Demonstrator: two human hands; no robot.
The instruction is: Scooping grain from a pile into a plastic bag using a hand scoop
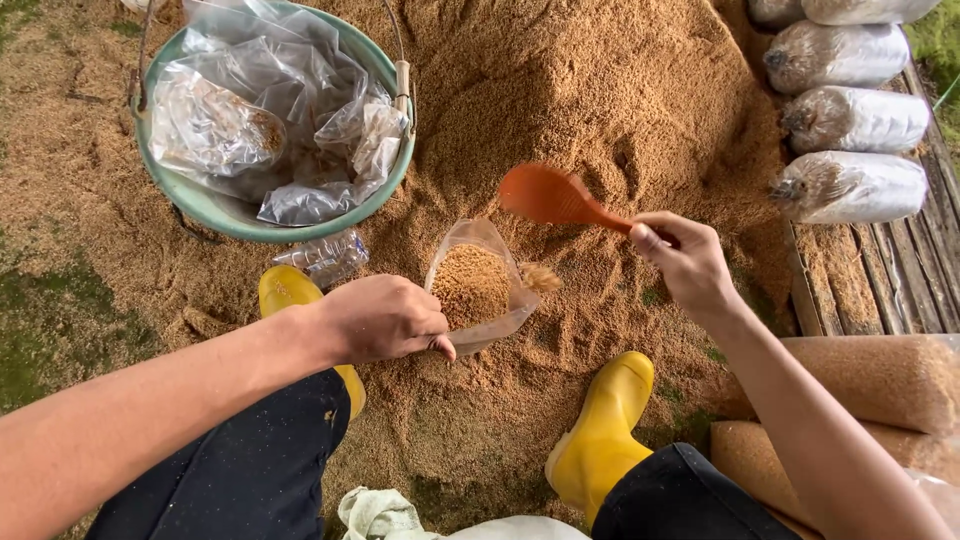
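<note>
Your left hand (385, 318) is closed around the side of a small clear plastic bag (478, 285), pinching its edge so the mouth stays open toward you; the bag is about half full of brown sawdust and sits on the big sawdust heap (600, 90) that spreads across the ground in front of you. Your right hand (688, 262) is clamped on the handle of an orange plastic scoop (556, 197), whose flat oval head hangs just above and to the right of the bag's mouth, turned with its back toward the camera. A small clump of sawdust lies at the bag's right rim. Your hands are apart, one on each side of the bag. Up to the left stands a green bucket (225, 210) with a wire handle, stuffed with crumpled empty clear bags (270, 100), and one more clear bag (325, 256) lies on the sawdust just below its rim. Your yellow rubber boots are planted on either side of the work: the left boot (290, 295) is partly hidden behind your left forearm, the right boot (600, 435) is below the bag. At the right edge, filled and tied bags (850, 185) lie in a row on wooden slats (880, 290), and two packed cylinders of sawdust (880, 380) lie near your right arm
</note>
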